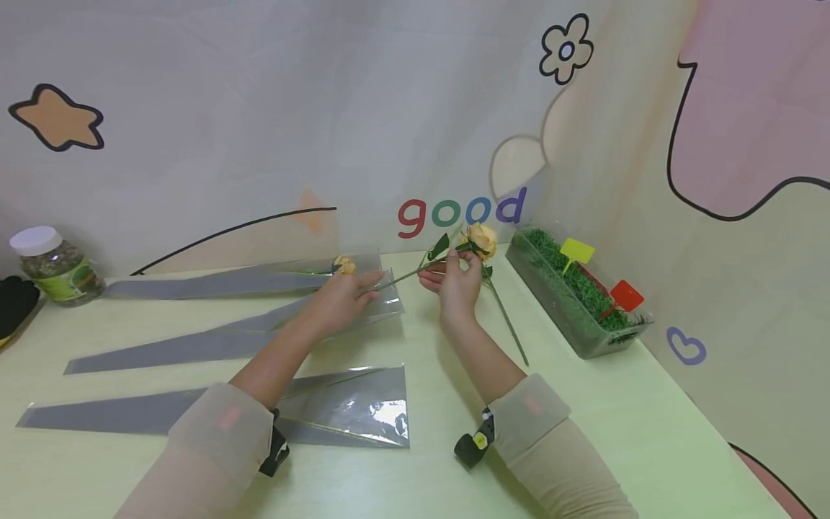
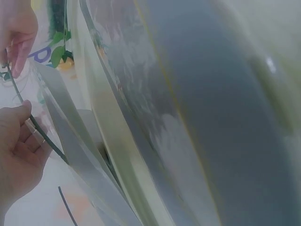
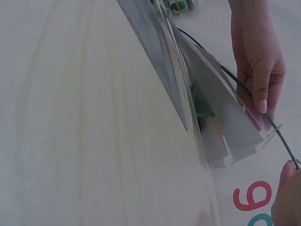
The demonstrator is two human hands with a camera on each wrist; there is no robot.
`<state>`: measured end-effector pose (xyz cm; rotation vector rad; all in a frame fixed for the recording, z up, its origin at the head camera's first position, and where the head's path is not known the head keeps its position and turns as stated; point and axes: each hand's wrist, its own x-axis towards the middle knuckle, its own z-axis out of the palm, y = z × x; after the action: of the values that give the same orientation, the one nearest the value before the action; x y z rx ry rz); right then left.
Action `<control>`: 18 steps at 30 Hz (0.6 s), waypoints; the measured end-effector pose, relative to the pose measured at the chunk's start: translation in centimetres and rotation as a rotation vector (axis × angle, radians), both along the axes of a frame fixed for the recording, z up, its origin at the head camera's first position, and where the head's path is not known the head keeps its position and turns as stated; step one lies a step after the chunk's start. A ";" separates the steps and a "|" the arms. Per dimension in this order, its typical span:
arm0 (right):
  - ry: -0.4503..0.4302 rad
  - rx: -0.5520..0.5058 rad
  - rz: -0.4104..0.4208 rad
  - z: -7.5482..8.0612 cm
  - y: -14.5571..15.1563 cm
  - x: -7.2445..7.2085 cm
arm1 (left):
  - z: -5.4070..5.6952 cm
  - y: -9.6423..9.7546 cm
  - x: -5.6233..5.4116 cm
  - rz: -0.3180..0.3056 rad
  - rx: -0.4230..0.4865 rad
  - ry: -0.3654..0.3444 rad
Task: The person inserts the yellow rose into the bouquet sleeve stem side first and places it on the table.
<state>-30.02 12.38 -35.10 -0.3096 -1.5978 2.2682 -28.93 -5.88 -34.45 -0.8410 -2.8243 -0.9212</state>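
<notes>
In the head view my right hand [image 1: 459, 288] pinches the green stem of a yellow artificial rose [image 1: 482, 240] just below its bloom. My left hand [image 1: 337, 306] grips the lower stem between thumb and fingers, at the mouth of the middle clear-and-grey flower sleeve [image 1: 233, 342]. In the left wrist view the stem [image 2: 44, 136] runs past the left thumb into a sleeve. Whether the left fingers also hold the sleeve's edge I cannot tell. Another stem [image 1: 508, 317] with a leaf lies on the table beside the right hand; its top is hidden.
At the back, a sleeve [image 1: 214, 290] has a yellow rose [image 1: 344, 264] at its wide end. A front sleeve [image 1: 344, 407] lies nearer me. To the right stands a clear box of artificial grass [image 1: 547, 303] with yellow and red tags. A white-lidded jar [image 1: 58, 270] stands far left.
</notes>
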 end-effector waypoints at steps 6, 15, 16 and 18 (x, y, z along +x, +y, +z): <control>-0.018 0.004 -0.001 0.1 -0.2 0.1 | -0.1 0.0 -0.1 -0.012 0.012 0.015; 0.043 -0.040 0.026 0.0 -0.8 0.2 | 0.0 0.1 -0.1 -0.016 0.027 0.004; 0.040 -0.041 0.031 0.0 -0.9 0.2 | 0.1 0.1 -0.1 -0.014 0.029 -0.001; 0.030 -0.048 0.037 -0.1 -1.0 0.2 | 0.1 0.1 0.0 -0.013 0.030 -0.007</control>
<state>-29.77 11.38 -35.15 -0.2586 -1.5483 2.3311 -28.98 -5.82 -34.31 -0.8559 -2.8068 -0.9682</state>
